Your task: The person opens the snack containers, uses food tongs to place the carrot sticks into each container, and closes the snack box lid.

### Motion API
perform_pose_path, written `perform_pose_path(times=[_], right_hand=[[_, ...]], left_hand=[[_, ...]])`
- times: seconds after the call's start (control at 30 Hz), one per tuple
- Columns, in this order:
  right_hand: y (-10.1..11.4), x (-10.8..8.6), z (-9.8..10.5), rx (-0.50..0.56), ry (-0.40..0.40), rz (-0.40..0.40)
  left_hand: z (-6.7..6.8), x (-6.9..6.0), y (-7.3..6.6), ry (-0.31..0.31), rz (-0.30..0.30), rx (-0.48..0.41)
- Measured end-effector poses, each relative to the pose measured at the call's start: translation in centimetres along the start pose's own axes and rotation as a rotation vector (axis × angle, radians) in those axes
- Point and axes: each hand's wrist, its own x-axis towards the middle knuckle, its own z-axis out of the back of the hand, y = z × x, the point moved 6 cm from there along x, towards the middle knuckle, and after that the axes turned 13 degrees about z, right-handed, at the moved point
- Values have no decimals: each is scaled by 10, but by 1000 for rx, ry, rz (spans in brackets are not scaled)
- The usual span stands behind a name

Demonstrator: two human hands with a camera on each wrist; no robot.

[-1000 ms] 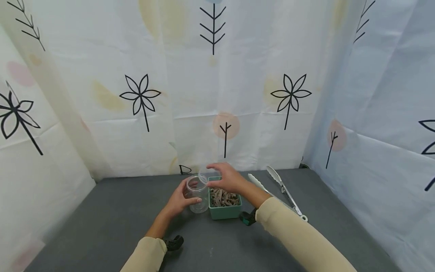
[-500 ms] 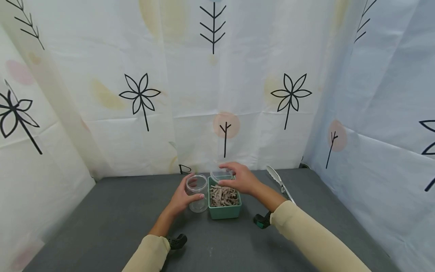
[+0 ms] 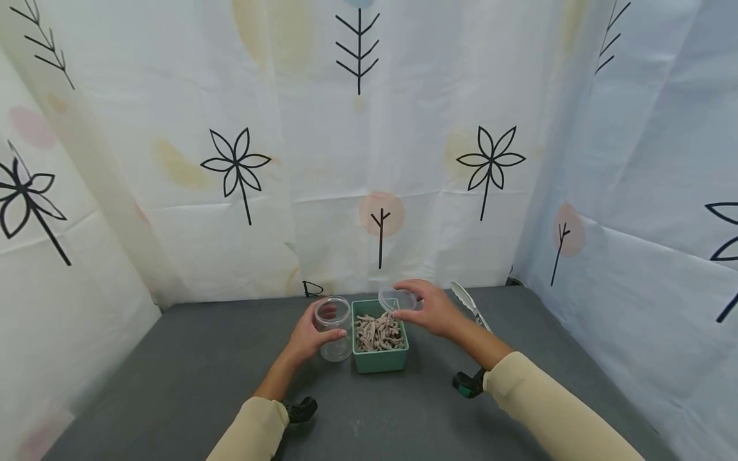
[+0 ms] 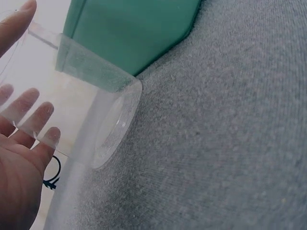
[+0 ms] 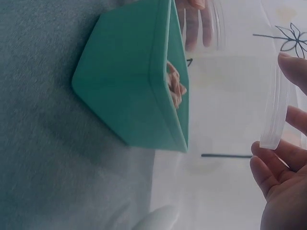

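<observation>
A clear, round jar (image 3: pixel 337 349) stands open-topped on the dark table. My left hand (image 3: pixel 307 335) grips it from the left, fingers behind and thumb in front. In the left wrist view the jar's transparent wall (image 4: pixel 81 86) shows those fingers through it. To the jar's right is a green rectangular bin (image 3: pixel 380 364) holding a heap of thin, greyish-brown strips (image 3: pixel 378 331), whose material I cannot tell. Over the bin's back right corner, my right hand (image 3: pixel 431 310) pinches a clear round lid (image 3: pixel 389 299) by its edge. The right wrist view shows the lid (image 5: pixel 274 112) raised apart from the bin.
Metal tongs (image 3: pixel 468 299) lie right of the bin, partly covered by my right forearm. A patterned white cloth (image 3: pixel 323 243) hangs behind the table, with more cloth on both sides. Dark wrist devices (image 3: pixel 469 384) sit at my cuffs.
My right hand has moved the lid rightward, from beside the jar's mouth to over the bin's back right corner. The left hand keeps its hold on the jar, nearly still.
</observation>
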Motion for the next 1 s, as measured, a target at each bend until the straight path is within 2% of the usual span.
perform_pose_path(times=[0.1, 0.33, 0.53, 0.83, 1.0], right_hand=[[-4, -7, 6, -12, -8, -24], [-13, -21, 10, -12, 8, -47], [-23, -38, 7, -32, 23, -78], [-35, -59, -3, -101, 50, -175], [-42, -66, -8, -107, 66, -185]], left_hand=[[-1, -2, -3, 6, 7, 15], [0, -20, -30, 6, -8, 73], [2, -21, -33, -14, 2, 88], [2, -22, -32, -24, 11, 88], [0, -23, -34, -28, 9, 114]])
